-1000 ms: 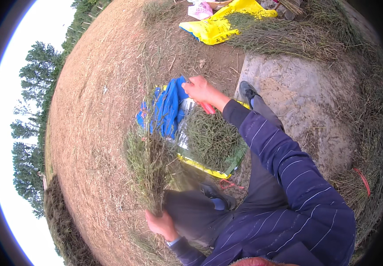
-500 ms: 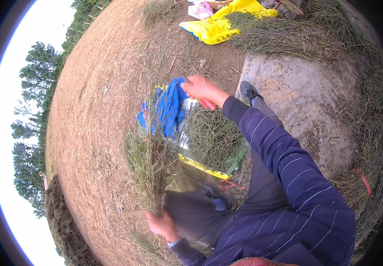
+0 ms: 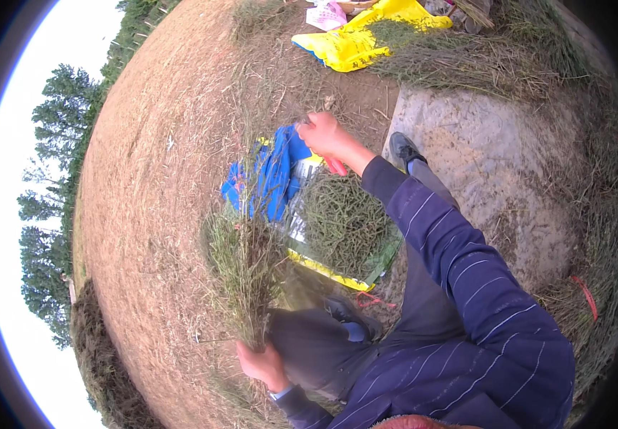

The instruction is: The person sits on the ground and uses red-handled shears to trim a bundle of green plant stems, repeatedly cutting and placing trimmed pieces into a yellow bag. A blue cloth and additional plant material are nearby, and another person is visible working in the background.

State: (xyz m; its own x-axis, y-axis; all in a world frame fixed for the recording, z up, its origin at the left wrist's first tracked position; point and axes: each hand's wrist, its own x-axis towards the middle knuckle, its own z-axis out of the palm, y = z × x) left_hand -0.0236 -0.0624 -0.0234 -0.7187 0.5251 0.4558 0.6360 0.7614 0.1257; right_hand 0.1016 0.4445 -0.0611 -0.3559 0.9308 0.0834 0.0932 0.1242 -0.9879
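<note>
An open farm field outdoors: dry cut straw ground (image 3: 159, 179), heaps of harvested green stalks (image 3: 466, 64) beyond the grip, trees (image 3: 55, 143) under open sky.

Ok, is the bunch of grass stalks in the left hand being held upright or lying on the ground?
Upright. The left hand grips the bunch of grass stalks at its base, tips fanning upward.

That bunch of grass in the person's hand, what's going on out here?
A person sits on dry, straw-covered ground, holding a bunch of green stalks upright in the left hand. The right hand reaches forward over a blue cloth and grips something pinkish-red; what it is cannot be made out. A heap of cut green stalks lies on a sheet between the legs. A yellow sack lies farther off.
</note>
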